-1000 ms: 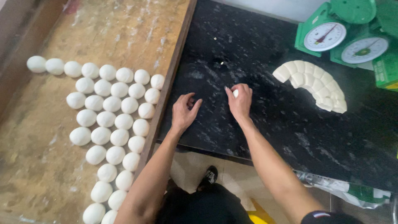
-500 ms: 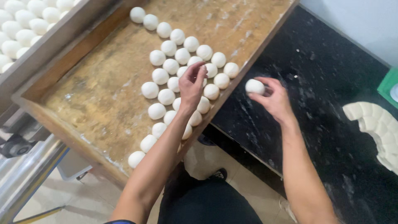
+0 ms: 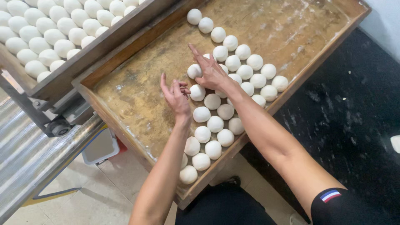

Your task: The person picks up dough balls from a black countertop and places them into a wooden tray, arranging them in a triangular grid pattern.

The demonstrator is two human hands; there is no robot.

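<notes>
Black countertop (image 3: 358,108) is seen at the right of a floured wooden tray (image 3: 137,96) lined with rows of dough balls. One dough ball (image 3: 194,71) is pinched under the right hand (image 3: 210,71). Just beside it, the left hand (image 3: 177,96) is held open, fingers spread.
</notes>
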